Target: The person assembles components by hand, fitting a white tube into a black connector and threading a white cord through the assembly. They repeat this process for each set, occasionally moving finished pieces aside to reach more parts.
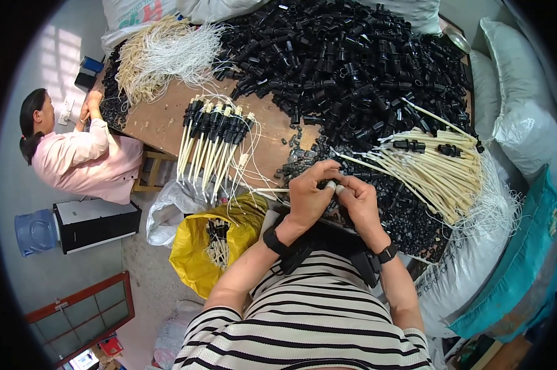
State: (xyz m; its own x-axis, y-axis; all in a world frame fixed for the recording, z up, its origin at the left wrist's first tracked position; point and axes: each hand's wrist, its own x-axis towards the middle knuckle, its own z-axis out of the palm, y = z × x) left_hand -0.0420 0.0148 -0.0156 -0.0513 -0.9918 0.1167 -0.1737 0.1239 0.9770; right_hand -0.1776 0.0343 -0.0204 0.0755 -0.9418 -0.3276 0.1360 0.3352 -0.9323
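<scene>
Both hands meet at the table's front edge, fingertips close together. My left hand (307,196) is closed in a pinch; a thin cream rod (272,190) with a white cord runs into it from the left. My right hand (360,203) is also closed, thumb against forefinger, on something too small to make out. The thumb tips look whitish. Beyond my right hand lies a pile of cream rods (429,176) with white cords, a few bearing black sleeves. On the left sits a bundle of cream rods fitted with black connectors (213,132).
A heap of black plastic sleeves (352,55) covers the far table, with small dark pieces (408,225) nearer right. Cords (167,58) lie far left. A yellow bag (189,246) stands lower left. Full sacks (519,105) line the right. A person in pink (84,154) sits left.
</scene>
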